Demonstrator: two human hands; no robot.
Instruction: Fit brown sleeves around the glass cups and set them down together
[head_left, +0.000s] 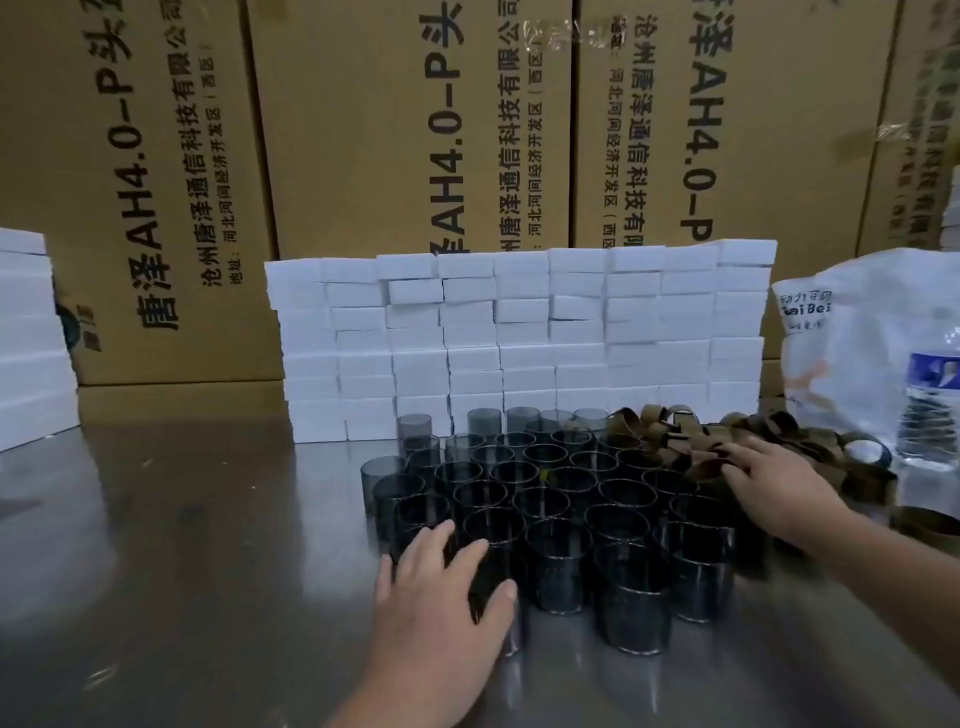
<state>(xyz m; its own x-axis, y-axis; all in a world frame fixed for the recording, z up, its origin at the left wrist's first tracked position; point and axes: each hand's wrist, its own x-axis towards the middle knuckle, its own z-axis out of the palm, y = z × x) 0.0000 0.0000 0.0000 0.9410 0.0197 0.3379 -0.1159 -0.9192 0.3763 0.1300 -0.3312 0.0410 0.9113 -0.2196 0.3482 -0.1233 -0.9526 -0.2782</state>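
Glass cups (550, 499), dark, round and smooth, stand packed close together on the shiny metal bench (182, 519), and the left hand (441, 587) has its fingers and thumb curled round the nearest cup (506, 535). The right hand (774, 483) lies on the heap of thin brown sleeves (675, 441) just right of the cups, but whether it pinches one cannot be told. Pulling the held cup out fast could bump its neighbours, since they touch, and glass on slick metal may slide, tip and break.
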